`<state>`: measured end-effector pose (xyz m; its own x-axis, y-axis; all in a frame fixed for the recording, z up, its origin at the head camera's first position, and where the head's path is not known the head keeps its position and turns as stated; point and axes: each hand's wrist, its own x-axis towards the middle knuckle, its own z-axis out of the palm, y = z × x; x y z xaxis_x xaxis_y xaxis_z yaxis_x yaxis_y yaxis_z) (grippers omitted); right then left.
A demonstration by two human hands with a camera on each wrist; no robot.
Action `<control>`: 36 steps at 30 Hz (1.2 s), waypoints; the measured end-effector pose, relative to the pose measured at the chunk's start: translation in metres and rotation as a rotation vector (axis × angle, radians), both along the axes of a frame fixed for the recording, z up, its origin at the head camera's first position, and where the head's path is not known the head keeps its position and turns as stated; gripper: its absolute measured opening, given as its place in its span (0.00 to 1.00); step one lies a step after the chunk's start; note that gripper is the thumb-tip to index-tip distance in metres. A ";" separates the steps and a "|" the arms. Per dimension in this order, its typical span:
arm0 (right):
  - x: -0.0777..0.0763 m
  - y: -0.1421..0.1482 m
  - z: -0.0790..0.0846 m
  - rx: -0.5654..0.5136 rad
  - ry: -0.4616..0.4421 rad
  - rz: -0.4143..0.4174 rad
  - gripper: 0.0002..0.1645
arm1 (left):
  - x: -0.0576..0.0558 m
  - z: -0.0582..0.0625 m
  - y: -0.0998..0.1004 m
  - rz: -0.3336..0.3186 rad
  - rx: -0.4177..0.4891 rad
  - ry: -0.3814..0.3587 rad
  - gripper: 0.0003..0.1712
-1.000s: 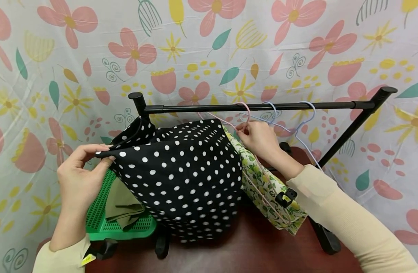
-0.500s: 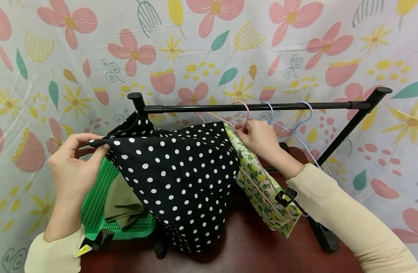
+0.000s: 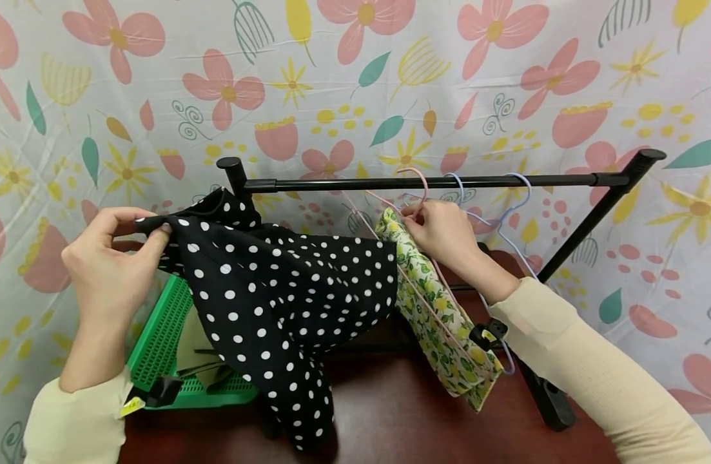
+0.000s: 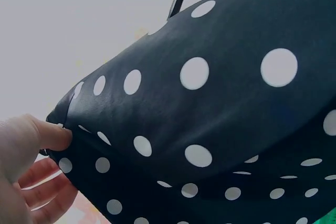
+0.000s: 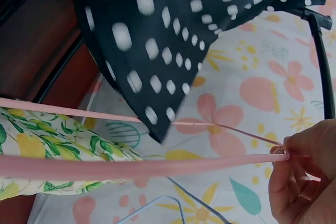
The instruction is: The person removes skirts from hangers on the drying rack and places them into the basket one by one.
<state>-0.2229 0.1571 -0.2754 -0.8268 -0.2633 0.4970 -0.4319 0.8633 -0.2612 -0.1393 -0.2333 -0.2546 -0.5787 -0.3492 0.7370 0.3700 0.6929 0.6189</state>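
My left hand (image 3: 108, 267) pinches one corner of a black cloth with white dots (image 3: 239, 277) between thumb and fingers. The cloth droops to the right, its far edge beside a pink hanger (image 3: 423, 187). With the fingertips of my right hand (image 3: 445, 235) I grip that hanger just below its hook, which is over the black rail (image 3: 332, 185). A folded lemon-print cloth (image 3: 448, 335) hangs beside the pink hanger's sides. In the right wrist view, the right hand (image 5: 307, 177) holds where the pink bars meet, and the dotted cloth's pointed corner (image 5: 157, 124) overlaps one bar.
Blue hangers (image 3: 520, 193) hang on the rail to the right. A green basket (image 3: 158, 341) with folded olive cloth (image 3: 195, 354) stands at lower left on the dark red table (image 3: 384, 419). The rack's black foot (image 3: 549, 406) is at right; a floral curtain (image 3: 332, 77) hangs behind.
My left hand has moved left and slightly up, drawing the dotted cloth with it. The cloth's right edge has dropped, uncovering more of the pink hanger and lemon-print cloth. My right hand stays put.
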 end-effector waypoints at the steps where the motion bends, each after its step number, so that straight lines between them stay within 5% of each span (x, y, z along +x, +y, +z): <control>1: 0.000 0.000 0.001 0.001 0.004 -0.003 0.12 | -0.001 0.000 -0.002 0.006 0.004 -0.001 0.06; 20: 0.008 -0.006 0.015 -0.013 -0.016 0.041 0.12 | -0.004 -0.004 -0.045 0.178 0.155 -0.074 0.06; 36: 0.023 -0.006 0.048 0.014 -0.009 0.130 0.10 | -0.011 0.016 -0.059 0.280 0.142 -0.018 0.07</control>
